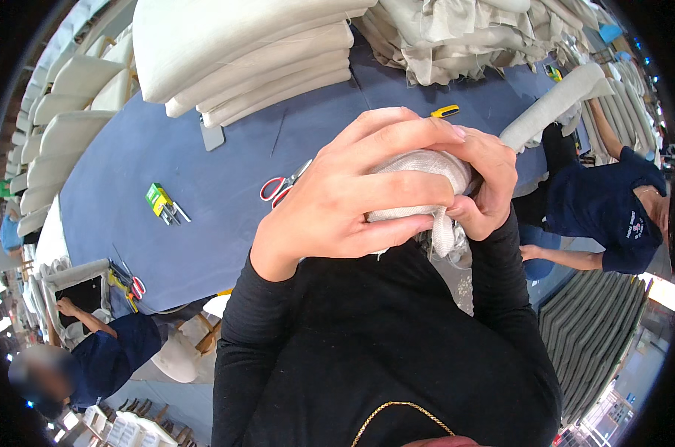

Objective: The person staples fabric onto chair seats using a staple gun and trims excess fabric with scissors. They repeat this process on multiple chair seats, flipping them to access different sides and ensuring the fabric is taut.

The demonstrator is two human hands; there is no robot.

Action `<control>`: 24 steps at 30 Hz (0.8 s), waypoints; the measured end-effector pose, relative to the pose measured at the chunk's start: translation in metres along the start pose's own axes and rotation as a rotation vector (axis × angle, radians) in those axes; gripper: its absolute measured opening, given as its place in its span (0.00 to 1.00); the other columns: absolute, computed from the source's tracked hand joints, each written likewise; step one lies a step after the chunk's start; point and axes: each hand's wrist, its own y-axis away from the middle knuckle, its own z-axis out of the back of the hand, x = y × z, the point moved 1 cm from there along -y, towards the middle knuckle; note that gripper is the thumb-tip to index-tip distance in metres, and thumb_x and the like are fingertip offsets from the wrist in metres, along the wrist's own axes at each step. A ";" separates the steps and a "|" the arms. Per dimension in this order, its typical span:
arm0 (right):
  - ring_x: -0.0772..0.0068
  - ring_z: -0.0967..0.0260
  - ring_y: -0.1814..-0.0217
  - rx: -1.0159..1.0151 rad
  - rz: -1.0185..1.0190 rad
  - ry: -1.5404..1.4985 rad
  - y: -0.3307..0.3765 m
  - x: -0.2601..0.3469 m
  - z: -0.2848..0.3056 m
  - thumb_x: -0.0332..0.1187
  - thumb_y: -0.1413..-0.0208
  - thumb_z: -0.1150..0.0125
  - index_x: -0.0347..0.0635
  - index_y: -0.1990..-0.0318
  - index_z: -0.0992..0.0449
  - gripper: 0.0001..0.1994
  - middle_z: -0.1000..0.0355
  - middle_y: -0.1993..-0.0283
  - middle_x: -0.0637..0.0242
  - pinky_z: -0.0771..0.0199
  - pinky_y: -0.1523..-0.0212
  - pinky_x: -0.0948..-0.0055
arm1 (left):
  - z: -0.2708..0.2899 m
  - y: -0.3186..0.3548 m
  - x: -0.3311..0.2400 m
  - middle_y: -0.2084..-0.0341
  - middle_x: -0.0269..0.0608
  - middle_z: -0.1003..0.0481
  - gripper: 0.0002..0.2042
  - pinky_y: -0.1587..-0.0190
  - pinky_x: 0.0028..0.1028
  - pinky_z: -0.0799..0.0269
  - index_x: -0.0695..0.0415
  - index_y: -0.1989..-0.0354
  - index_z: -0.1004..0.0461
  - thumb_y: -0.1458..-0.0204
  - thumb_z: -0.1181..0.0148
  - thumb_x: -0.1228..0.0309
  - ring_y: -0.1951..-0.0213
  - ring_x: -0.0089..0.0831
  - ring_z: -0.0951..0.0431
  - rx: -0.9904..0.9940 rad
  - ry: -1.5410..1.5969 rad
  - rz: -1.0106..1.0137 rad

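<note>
My left hand (345, 194) and my right hand (482, 186) are both closed around a bunched piece of off-white woven fabric (415, 182), held close up in front of my chest. My left fingers wrap across the top and front of the bundle. Only the fingertips and knuckles of my right hand show at its right side. A loose end of the fabric hangs down below my right hand. Both arms wear black sleeves.
Behind lies a large blue work table (203, 194) with red-handled scissors (278, 186), a green box (158, 197), a yellow cutter (445, 112), and stacked beige cushions (255, 59). A person in navy (613, 208) stands right; another sits lower left (99, 350).
</note>
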 end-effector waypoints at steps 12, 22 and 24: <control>0.52 0.14 0.46 -0.100 -0.204 -0.098 -0.022 0.000 -0.016 0.45 0.44 0.24 0.34 0.40 0.19 0.29 0.16 0.49 0.49 0.18 0.44 0.64 | 0.000 0.017 -0.012 0.45 0.48 0.19 0.19 0.41 0.45 0.25 0.55 0.54 0.16 0.56 0.21 0.71 0.45 0.50 0.21 -0.412 -0.357 0.214; 0.53 0.14 0.47 0.025 -0.295 0.139 -0.061 0.024 -0.008 0.41 0.41 0.26 0.44 0.36 0.20 0.26 0.16 0.49 0.52 0.18 0.46 0.64 | -0.017 0.021 -0.027 0.52 0.43 0.21 0.11 0.44 0.42 0.27 0.57 0.63 0.17 0.50 0.21 0.67 0.49 0.48 0.21 -0.528 -0.433 0.353; 0.49 0.18 0.42 0.057 -0.265 0.099 -0.069 0.031 -0.004 0.33 0.42 0.27 0.45 0.43 0.18 0.19 0.18 0.41 0.55 0.21 0.42 0.60 | -0.014 0.021 -0.029 0.50 0.44 0.20 0.08 0.43 0.40 0.27 0.58 0.63 0.17 0.46 0.24 0.70 0.47 0.46 0.21 -0.493 -0.377 0.363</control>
